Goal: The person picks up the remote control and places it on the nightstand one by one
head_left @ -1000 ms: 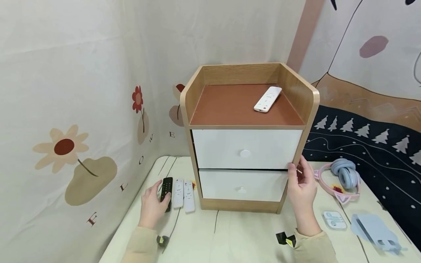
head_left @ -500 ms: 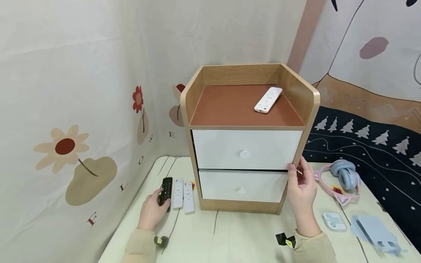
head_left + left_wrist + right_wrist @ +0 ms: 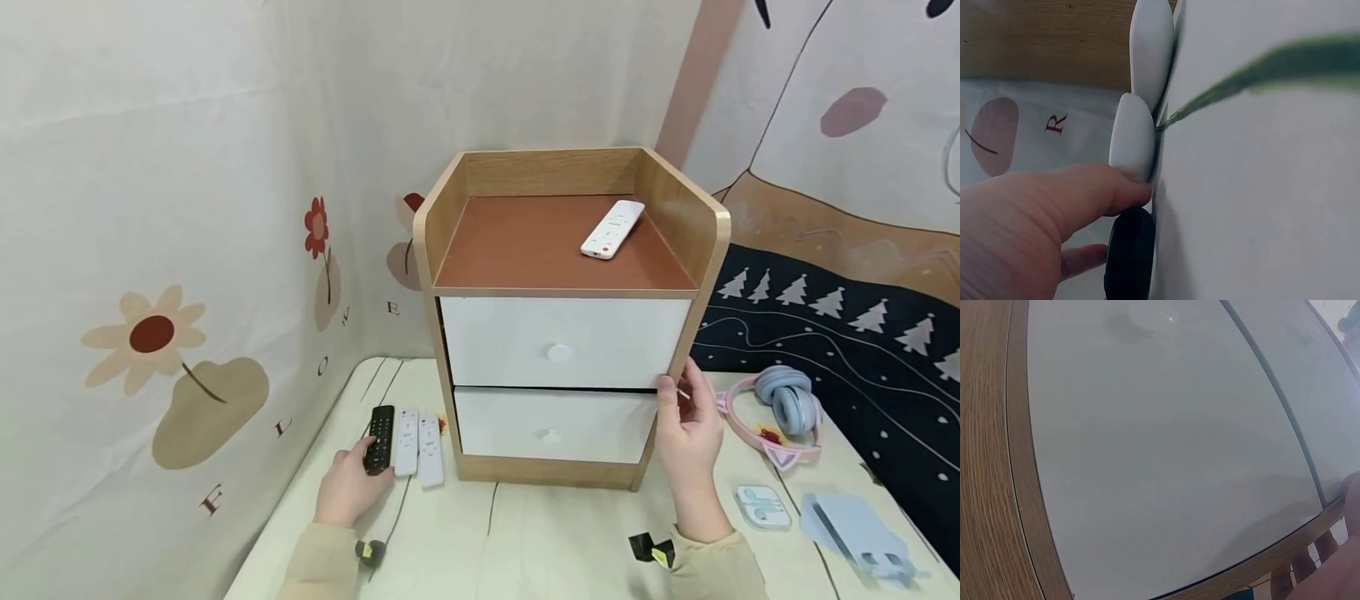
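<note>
The pale table point(image 3: 555, 542) is the biggest thing here, spread under both hands. On it, the wooden cabinet point(image 3: 517, 237) stands just left of the right hand's point(image 3: 688, 442) fingers, which are wrapped on its side edge, thumb in front, probably to steady it. Both the upper drawer point(image 3: 510, 342) and lower drawer point(image 3: 502, 421) are left of those fingers too. Cat-ear headphones point(image 3: 787, 402) lie just right of them, and some flat blue thing point(image 3: 862, 525) (stand, maybe?) further right and nearer.

Left hand point(image 3: 350, 492) has its fingers and thumb clamped across the black remote point(image 3: 382, 429), thumb in the gap beside the white remote point(image 3: 407, 442), I guess for a grip on both edges. The second white remote point(image 3: 431, 450) is one over from that thumb. The third white remote point(image 3: 612, 229) is on the cabinet top, well above the right fingers. Small earphone case point(image 3: 763, 507): right of the right wrist.

Count: one cabinet, two drawers, one headphones, one blue thing, four remotes (one black, three white), one case.
</note>
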`<state>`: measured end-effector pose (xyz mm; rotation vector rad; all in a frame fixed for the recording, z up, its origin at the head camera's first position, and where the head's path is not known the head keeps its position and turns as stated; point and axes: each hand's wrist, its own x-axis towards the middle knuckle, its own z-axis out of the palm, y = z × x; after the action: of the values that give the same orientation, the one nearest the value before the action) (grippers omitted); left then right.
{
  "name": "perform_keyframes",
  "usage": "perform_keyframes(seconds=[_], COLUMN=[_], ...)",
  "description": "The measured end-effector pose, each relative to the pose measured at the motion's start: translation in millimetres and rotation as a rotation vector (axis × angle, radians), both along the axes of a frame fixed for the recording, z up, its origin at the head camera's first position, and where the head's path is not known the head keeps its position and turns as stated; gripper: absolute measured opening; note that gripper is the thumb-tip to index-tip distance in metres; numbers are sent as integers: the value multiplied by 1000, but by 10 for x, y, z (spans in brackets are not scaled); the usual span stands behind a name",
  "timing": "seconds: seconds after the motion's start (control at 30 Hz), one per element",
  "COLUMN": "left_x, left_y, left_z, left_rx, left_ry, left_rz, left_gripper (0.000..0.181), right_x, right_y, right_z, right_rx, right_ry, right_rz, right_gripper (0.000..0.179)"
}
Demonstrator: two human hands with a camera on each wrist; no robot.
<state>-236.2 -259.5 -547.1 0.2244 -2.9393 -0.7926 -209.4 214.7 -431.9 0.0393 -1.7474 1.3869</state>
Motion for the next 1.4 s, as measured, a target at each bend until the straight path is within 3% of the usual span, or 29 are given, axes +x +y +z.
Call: perform_keyframes(seconds=[0.3,0.77,1.17,1.4], left_x=[9,10,-11,-24], left_y=[35,-6,-81,-51], left_z=[63,68,109,213], left_rx=[10,64,230,300], left_ry=[-5,33,-52,15], left_rz=[27,89,110,123], left_gripper=[83,77,75,67], right_x=[1,4,1,15], right_y=[13,16,1,0], right_z=[3,9,17,12], right_rx=[-2,-5,-1,-10], right_ry=[3,5,3,-10], right_rz=[-2,5,12,0], right_gripper=[47,47,48,47])
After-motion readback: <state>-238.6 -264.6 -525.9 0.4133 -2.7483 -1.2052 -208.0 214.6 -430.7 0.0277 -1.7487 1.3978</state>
